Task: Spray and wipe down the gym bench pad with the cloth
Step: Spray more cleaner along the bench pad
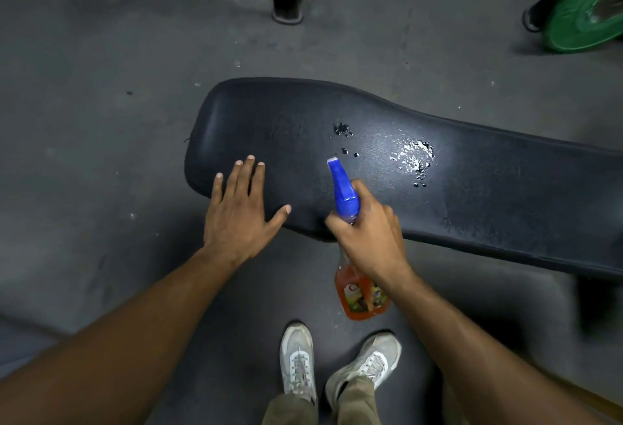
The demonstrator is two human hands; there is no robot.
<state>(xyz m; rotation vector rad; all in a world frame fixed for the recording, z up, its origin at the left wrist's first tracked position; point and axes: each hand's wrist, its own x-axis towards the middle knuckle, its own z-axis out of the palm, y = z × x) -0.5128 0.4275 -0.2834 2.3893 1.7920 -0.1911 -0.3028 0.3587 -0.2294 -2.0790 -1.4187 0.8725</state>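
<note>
A long black bench pad (472, 195) runs from the centre to the right edge. Wet spray patches (416, 155) glisten on its middle, with smaller droplets further left. My right hand (369, 232) grips the neck of a spray bottle (362, 296) with orange liquid and a blue trigger head (342, 187), nozzle pointing at the pad. My left hand (241, 209) lies flat with spread fingers over the pad's near left end. No cloth is in view.
Grey gym floor (101, 121) surrounds the bench. A green weight plate (586, 16) leans at the top right. A black post foot (288, 3) stands at the top centre. My two white shoes (337, 364) stand just in front of the bench.
</note>
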